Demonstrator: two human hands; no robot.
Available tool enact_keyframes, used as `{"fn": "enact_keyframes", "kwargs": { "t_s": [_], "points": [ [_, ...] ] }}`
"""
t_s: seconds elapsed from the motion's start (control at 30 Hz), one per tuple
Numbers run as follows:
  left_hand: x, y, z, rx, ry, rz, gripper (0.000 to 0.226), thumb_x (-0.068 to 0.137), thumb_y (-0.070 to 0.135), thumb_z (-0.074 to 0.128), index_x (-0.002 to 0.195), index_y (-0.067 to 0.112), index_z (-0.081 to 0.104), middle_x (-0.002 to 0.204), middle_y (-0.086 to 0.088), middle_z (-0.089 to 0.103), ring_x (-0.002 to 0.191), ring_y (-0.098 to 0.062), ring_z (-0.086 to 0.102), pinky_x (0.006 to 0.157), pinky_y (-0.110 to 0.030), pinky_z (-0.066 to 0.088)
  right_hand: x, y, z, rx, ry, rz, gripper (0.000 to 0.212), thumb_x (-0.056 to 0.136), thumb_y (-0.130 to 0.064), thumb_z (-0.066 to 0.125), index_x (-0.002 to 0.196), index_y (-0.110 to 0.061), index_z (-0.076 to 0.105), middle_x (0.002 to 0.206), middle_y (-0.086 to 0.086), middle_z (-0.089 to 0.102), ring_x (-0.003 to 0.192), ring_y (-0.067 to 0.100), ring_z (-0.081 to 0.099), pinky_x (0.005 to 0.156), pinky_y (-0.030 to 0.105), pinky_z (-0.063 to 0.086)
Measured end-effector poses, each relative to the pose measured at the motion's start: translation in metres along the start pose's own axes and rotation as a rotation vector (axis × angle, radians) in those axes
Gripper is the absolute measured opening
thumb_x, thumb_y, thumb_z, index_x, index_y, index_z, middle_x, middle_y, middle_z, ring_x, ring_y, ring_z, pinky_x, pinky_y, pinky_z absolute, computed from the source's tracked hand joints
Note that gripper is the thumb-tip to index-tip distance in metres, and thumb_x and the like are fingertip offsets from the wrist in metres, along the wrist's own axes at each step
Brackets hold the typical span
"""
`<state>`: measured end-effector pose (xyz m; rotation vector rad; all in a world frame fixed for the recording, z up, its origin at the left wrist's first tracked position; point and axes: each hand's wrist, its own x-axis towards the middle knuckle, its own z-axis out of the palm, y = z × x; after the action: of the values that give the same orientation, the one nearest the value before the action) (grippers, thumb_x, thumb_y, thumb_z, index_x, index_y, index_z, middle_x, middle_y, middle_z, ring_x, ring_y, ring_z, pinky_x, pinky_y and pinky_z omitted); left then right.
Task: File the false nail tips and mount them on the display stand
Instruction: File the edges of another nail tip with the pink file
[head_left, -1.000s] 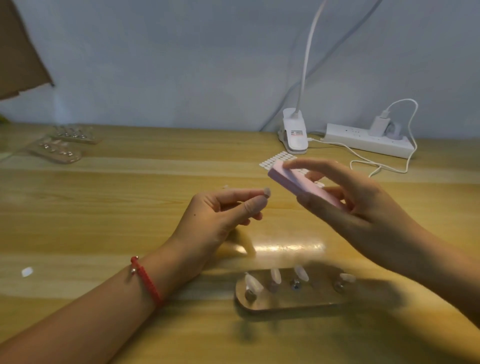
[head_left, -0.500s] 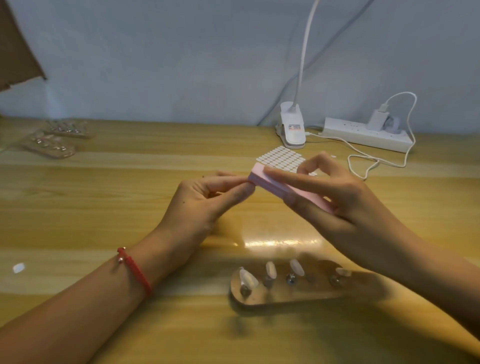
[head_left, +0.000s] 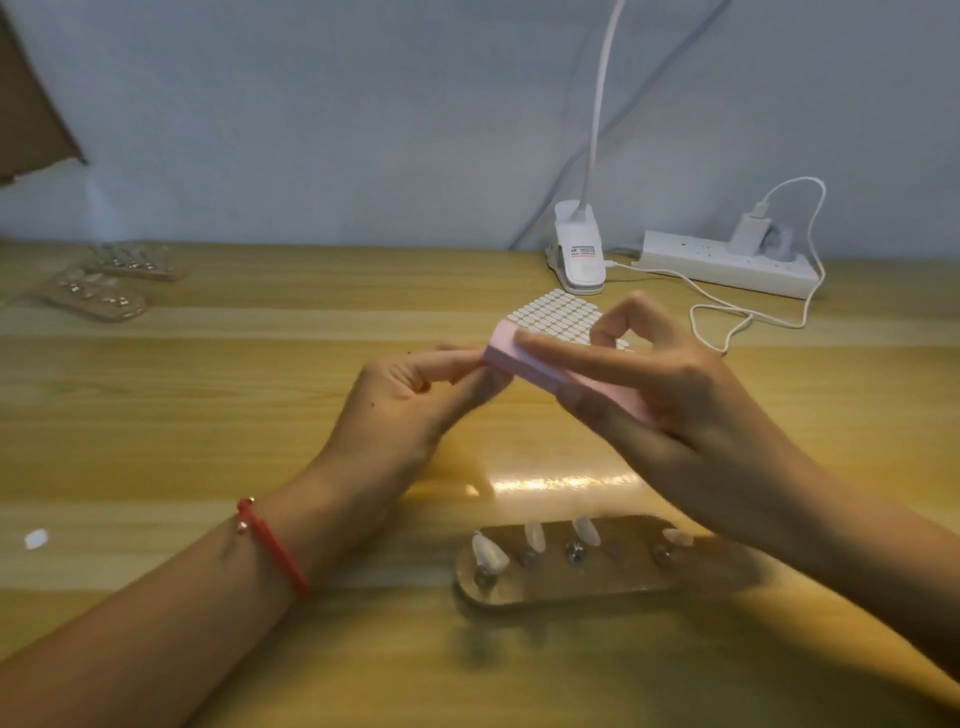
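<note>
Head view: the display stand (head_left: 571, 577) lies flat on the wooden bench (head_left: 208, 415), nearer the bench's front edge than the wall (head_left: 363, 130) at its far edge, with bare wood running wide to the stand's left and in front of it. Four false nail tips (head_left: 488, 553) stand on its pegs, the rightmost partly under the right wrist. Beyond the stand, toward the wall, are a sheet of white adhesive dots (head_left: 556, 314), a white clip lamp base (head_left: 579, 254) and, farther right, a power strip (head_left: 722, 262) whose white cable (head_left: 727, 317) loops onto the wood. Well to the stand's far left rest two more stands (head_left: 98, 296), and a small white scrap (head_left: 36, 539) lies level with the stand near the left border. Both hands hover above and just behind the stand, meeting in the air. The right hand (head_left: 675, 405) grips a pink buffer block (head_left: 545, 369), thumb beneath and forefinger laid along its top. The left hand (head_left: 410, 400), a red cord bracelet (head_left: 270, 545) on its wrist, has thumb and forefinger pinched together against the block's left end. What they pinch is hidden in blur, so whether a tip is held cannot be told.
</note>
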<state>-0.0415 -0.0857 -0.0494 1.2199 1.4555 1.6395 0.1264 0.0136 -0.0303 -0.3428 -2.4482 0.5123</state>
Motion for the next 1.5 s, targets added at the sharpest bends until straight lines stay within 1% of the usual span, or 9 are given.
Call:
{"fn": "enact_keyframes", "kwargs": {
  "t_s": [0.33,0.43,0.53,0.7,0.8,0.97,1.17,1.27,1.5],
  "points": [
    [-0.007,0.003,0.011,0.071,-0.027,-0.024,0.031,0.069,0.034,0.063,0.094,0.02,0.075,0.096,0.007,0.074,0.09,-0.003,0.066,0.068,-0.013,0.05,-0.001,-0.004,0.002,-0.007,-0.032,-0.071,0.038,0.097,-0.044,0.044,0.135,-0.048,0.048,0.101,-0.001,0.042,0.089,0.004,0.047,0.072,0.01,0.039],
    [-0.002,0.004,0.005,0.05,0.022,-0.001,0.032,0.073,0.033,0.063,0.099,0.02,0.075,0.103,0.011,0.071,0.098,0.004,0.061,0.072,-0.003,0.043,0.0,0.0,-0.002,0.018,0.007,0.008,0.038,0.095,-0.044,0.046,0.133,-0.047,0.05,0.1,-0.008,0.042,0.093,0.0,0.044,0.074,0.007,0.039],
    [-0.008,0.002,0.012,0.101,-0.044,0.022,0.033,0.071,0.033,0.064,0.095,0.016,0.076,0.1,0.004,0.074,0.101,-0.007,0.064,0.079,-0.008,0.044,-0.001,-0.003,0.001,0.03,-0.014,-0.015,0.037,0.097,-0.045,0.047,0.133,-0.046,0.05,0.1,-0.005,0.042,0.092,0.003,0.044,0.073,0.009,0.038],
    [-0.003,0.003,0.004,0.094,0.009,0.03,0.031,0.074,0.036,0.064,0.099,0.023,0.076,0.104,0.015,0.071,0.1,0.005,0.059,0.076,-0.003,0.041,-0.001,0.001,-0.001,0.046,0.014,0.034,0.036,0.097,-0.041,0.047,0.132,-0.048,0.05,0.101,-0.005,0.044,0.094,0.003,0.043,0.076,0.008,0.039],
    [-0.007,0.002,0.01,0.106,-0.049,0.015,0.028,0.073,0.034,0.065,0.097,0.023,0.076,0.103,0.014,0.072,0.105,0.002,0.059,0.082,-0.012,0.043,0.0,-0.002,0.002,0.051,-0.003,0.002,0.038,0.095,-0.04,0.048,0.133,-0.047,0.05,0.101,-0.003,0.044,0.093,0.003,0.044,0.074,0.008,0.038],
    [-0.004,0.005,0.007,0.054,-0.007,0.042,0.032,0.072,0.033,0.064,0.097,0.017,0.076,0.097,0.011,0.073,0.093,0.009,0.061,0.073,-0.002,0.042,0.0,-0.002,0.001,0.103,0.015,0.035,0.037,0.095,-0.04,0.048,0.131,-0.046,0.05,0.098,-0.002,0.045,0.09,0.003,0.044,0.074,0.01,0.038],
    [-0.002,0.005,0.003,0.077,0.048,0.033,0.032,0.076,0.032,0.064,0.101,0.016,0.075,0.107,0.002,0.071,0.103,-0.005,0.061,0.08,-0.01,0.045,-0.001,0.001,0.001,0.092,0.03,0.038,0.039,0.094,-0.041,0.048,0.132,-0.046,0.051,0.1,-0.004,0.044,0.093,0.003,0.044,0.076,0.009,0.039],
    [-0.009,0.002,0.013,0.134,-0.042,0.034,0.015,0.08,0.019,0.067,0.092,0.017,0.077,0.096,0.003,0.075,0.096,-0.006,0.065,0.078,-0.01,0.045,-0.003,-0.002,0.007,0.052,0.001,-0.032,0.037,0.099,-0.042,0.045,0.135,-0.048,0.048,0.099,-0.003,0.04,0.091,0.006,0.044,0.073,0.012,0.038],
    [-0.006,0.002,0.009,0.048,-0.019,0.009,0.028,0.075,0.03,0.064,0.096,0.014,0.076,0.1,-0.001,0.074,0.103,-0.016,0.063,0.08,-0.014,0.048,-0.004,-0.001,0.008,0.015,0.045,-0.073,0.039,0.098,-0.038,0.044,0.137,-0.043,0.046,0.101,-0.001,0.039,0.091,0.012,0.047,0.075,0.016,0.042]
  ]
}}
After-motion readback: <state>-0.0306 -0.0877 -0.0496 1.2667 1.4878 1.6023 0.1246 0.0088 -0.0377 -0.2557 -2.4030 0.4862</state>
